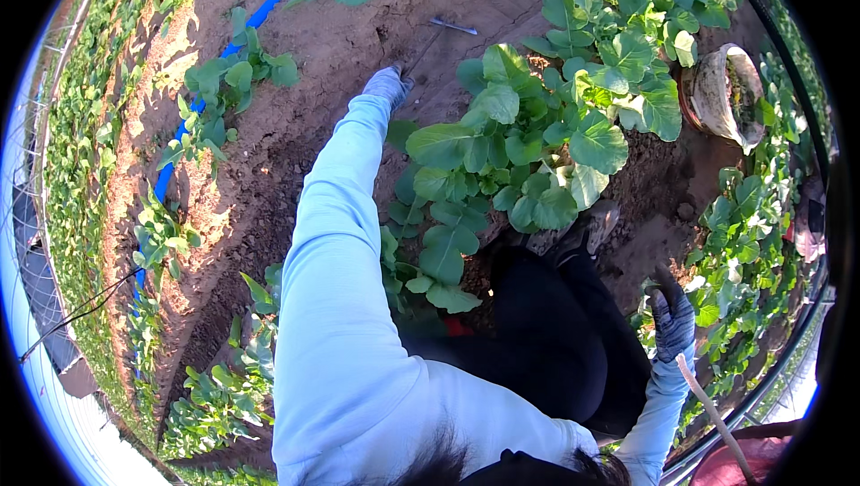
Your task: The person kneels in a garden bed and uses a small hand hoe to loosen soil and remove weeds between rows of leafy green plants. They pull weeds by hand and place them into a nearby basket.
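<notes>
My left hand (390, 86), in a grey glove, reaches far forward over bare soil. It grips the thin handle of a small hand hoe (453, 27), whose narrow metal blade rests at or just above the ground. Leafy green plants (500, 143) with broad rounded leaves grow to the right of that arm and in front of my bent legs. My right hand (672, 318), also gloved, is low on the right beside my knee, fingers apart and slightly bent, with nothing seen in it. Leaves stand close by it.
A worn, whitish bucket (722, 96) with plant debris sits tilted at the upper right. A blue hose (181, 133) runs along the soil at the left among small plants. A black cable or hose (772, 29) curves down the right side. More leafy rows line both sides.
</notes>
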Action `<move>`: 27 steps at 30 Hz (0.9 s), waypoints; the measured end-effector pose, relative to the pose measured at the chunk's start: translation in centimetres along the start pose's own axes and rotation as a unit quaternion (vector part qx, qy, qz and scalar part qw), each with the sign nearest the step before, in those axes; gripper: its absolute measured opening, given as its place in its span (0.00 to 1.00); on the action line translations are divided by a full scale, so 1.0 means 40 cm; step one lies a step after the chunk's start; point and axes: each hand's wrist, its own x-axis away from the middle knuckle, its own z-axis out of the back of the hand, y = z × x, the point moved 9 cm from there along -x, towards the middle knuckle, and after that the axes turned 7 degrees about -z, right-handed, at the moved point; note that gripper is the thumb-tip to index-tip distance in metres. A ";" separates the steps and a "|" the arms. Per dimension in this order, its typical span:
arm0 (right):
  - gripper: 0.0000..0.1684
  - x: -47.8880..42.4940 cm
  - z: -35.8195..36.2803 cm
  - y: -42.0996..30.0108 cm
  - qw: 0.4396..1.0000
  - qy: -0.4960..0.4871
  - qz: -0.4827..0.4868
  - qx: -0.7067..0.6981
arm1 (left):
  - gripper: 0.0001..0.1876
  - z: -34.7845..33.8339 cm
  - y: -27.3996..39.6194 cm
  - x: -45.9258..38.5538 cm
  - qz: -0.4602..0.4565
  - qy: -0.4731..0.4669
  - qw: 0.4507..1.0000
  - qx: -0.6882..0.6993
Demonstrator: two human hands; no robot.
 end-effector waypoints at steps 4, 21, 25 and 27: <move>0.26 -0.019 -0.009 0.062 1.000 -0.010 -0.015 -0.026 | 0.26 -0.143 -0.071 -0.042 0.078 -0.060 0.991 -0.087; 0.27 0.020 -0.021 0.088 0.997 -0.036 -0.059 0.016 | 0.20 -0.126 -0.568 0.502 0.201 -0.157 0.955 -0.151; 0.28 -0.003 -0.032 0.095 0.999 -0.053 -0.007 -0.008 | 0.23 -0.167 -0.954 0.782 0.304 -0.129 0.944 0.010; 0.29 -0.011 -0.031 0.101 0.998 -0.060 -0.010 -0.012 | 0.22 -0.185 -0.970 0.889 0.215 -0.123 0.969 0.014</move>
